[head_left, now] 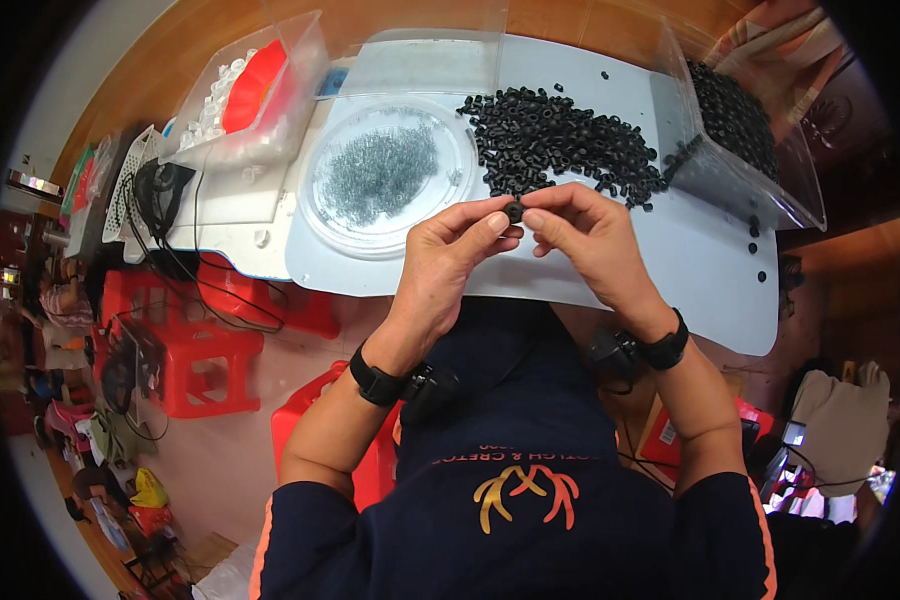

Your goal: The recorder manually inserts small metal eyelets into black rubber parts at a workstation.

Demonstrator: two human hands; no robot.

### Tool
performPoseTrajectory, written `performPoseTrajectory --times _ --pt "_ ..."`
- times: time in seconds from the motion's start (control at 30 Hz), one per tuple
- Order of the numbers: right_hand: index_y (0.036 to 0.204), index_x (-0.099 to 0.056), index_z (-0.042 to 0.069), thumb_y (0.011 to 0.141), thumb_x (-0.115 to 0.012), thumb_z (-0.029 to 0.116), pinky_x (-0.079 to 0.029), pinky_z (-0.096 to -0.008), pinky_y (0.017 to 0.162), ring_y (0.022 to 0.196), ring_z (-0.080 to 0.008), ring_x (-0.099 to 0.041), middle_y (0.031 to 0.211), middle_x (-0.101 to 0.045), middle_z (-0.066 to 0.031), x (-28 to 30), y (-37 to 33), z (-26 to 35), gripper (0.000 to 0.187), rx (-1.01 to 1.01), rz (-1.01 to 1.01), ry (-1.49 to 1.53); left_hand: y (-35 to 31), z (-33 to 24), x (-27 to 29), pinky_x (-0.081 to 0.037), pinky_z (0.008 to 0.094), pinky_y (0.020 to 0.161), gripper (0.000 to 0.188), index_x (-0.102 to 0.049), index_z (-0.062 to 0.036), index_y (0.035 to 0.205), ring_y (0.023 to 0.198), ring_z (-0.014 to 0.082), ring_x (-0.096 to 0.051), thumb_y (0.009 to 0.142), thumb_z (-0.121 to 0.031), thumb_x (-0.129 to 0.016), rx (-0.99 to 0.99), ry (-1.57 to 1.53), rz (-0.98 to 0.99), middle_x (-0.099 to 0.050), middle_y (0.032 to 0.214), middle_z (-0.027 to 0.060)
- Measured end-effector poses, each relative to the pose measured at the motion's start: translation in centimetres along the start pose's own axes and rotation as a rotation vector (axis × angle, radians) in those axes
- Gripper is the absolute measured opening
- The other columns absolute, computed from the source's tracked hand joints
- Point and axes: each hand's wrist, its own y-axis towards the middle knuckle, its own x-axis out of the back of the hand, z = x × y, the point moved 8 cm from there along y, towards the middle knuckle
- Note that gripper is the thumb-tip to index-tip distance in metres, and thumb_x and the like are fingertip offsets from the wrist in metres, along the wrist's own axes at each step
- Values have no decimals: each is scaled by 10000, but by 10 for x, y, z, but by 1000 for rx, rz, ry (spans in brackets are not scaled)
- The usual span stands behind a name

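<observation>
Close to the front edge of the table, a small round black part (514,211) with a hole in its face is pinched between my two hands. My left hand (457,240) grips it from the left with thumb and fingers. From the other side, the thumb and fingertips of my right hand (582,235) close on it too; whether they also hold something tiny is hidden. Just beyond my hands spreads a heap of similar black parts (560,140). Left of the heap, a round clear tray (320,205) carries a pile of small thin metal pieces, seemingly springs (380,165).
A clear bin (795,195) of black parts lies tilted at the right, with loose parts near it. At the left stands a clear box (305,75) with white pieces and a red container (257,85). Cables (198,215) hang beside red stools (205,350).
</observation>
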Motion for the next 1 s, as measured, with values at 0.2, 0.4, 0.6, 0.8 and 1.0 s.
performPoseTrajectory --times 0.2,0.4,0.6,0.8,1.0 --pt "1060 -667 -13 923 -672 131 -542 -243 652 737 -83 -596 878 -660 -55 4 -4 13 198 -114 -14 137 -5 -12 -15 -563 287 807 268 -654 33 1145 885 161 -677 941 -141 -656 -59 -12 53 -694 1005 117" --pt "1056 -669 -18 929 -666 130 -541 -256 654 730 -91 -597 907 -671 -60 2 -6 24 196 -92 -12 123 -6 -11 -22 -558 274 768 263 -643 31 1124 830 144 -674 955 -171 -642 -10 -112 109 -699 963 115" --pt "1075 -672 -19 958 -626 143 -541 -261 661 747 -96 -602 894 -670 -58 5 -1 24 205 -68 3 66 -2 -7 -21 -561 278 761 268 -635 33 1130 821 148 -677 954 -169 -643 13 -153 101 -704 951 126" --pt "1024 -676 -19 981 -600 173 -522 -247 649 719 -86 -589 881 -664 -47 13 0 28 212 -13 -40 -125 1 -9 -20 -560 276 759 266 -638 33 1139 824 147 -679 949 -153 -646 21 -134 72 -704 943 119" --pt "923 -649 -10 940 -649 151 -459 -265 572 665 -125 -582 769 -613 -54 6 1 40 161 280 -14 -615 1 -14 -22 -541 280 787 266 -637 32 1162 870 153 -670 948 -126 -641 -80 60 80 -694 980 114"
